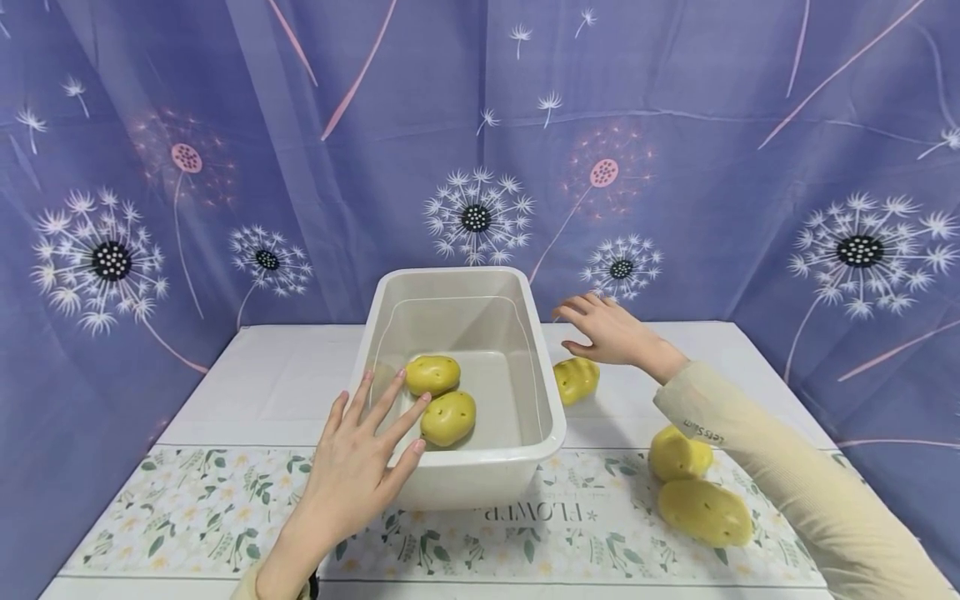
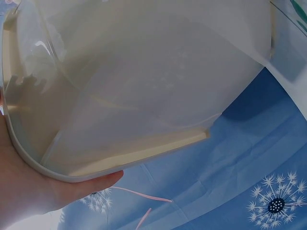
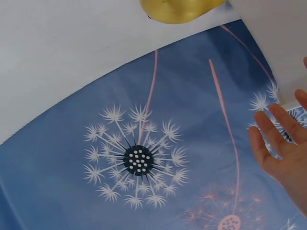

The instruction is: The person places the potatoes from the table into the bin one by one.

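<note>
A pale grey plastic tub (image 1: 472, 482) stands on the table with two yellow potatoes inside, one potato (image 1: 432, 375) behind the other potato (image 1: 448, 418). My left hand (image 1: 358, 458) lies at the tub's near left corner, fingers spread straight across the rim. In the left wrist view that hand (image 2: 29, 187) follows the outside of the rim. To the right of the tub, my right hand (image 1: 611, 332) hovers with relaxed fingers and holds nothing. Just below it, a third potato (image 1: 576, 381) sits beside the tub wall. The right wrist view shows the hand (image 3: 288, 155) apart from this potato (image 3: 180, 9).
Two more potatoes, a rear one (image 1: 678, 454) and a front one (image 1: 705, 511), lie on the right of the table under the right sleeve (image 1: 787, 475). A floral runner (image 1: 225, 508) crosses the white table (image 1: 262, 383). Blue dandelion-print curtains (image 1: 360, 192) surround it.
</note>
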Demonstrator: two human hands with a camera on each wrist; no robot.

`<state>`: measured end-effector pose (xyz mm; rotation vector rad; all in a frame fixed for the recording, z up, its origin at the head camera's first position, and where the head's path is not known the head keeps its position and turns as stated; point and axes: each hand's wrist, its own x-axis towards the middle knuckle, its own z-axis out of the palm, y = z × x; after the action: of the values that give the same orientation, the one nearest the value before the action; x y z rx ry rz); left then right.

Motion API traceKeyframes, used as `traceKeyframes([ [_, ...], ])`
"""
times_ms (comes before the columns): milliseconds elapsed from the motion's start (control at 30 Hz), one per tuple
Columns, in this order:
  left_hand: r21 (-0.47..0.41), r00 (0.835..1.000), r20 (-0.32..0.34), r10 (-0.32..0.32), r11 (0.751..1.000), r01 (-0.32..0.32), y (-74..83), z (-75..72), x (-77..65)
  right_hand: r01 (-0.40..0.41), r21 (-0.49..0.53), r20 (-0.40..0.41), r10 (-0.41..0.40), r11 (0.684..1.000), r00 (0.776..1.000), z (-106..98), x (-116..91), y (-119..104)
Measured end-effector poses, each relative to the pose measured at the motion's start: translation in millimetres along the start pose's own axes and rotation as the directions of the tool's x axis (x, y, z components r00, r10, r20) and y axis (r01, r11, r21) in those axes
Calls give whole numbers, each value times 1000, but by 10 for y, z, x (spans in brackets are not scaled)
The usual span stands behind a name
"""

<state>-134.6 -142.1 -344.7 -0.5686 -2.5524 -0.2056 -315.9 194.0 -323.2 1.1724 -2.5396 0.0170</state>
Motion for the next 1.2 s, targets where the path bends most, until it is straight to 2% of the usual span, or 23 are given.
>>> traceKeyframes([
  [933, -3, 1000, -6, 3, 1000, -3, 8, -16, 9, -38, 8, 86, 37, 999, 996, 170, -57, 56],
  [1200, -7, 1000, -5, 3, 1000, -3, 1, -7, 5, -40, -2, 105, 40, 999, 994, 278, -97, 72],
])
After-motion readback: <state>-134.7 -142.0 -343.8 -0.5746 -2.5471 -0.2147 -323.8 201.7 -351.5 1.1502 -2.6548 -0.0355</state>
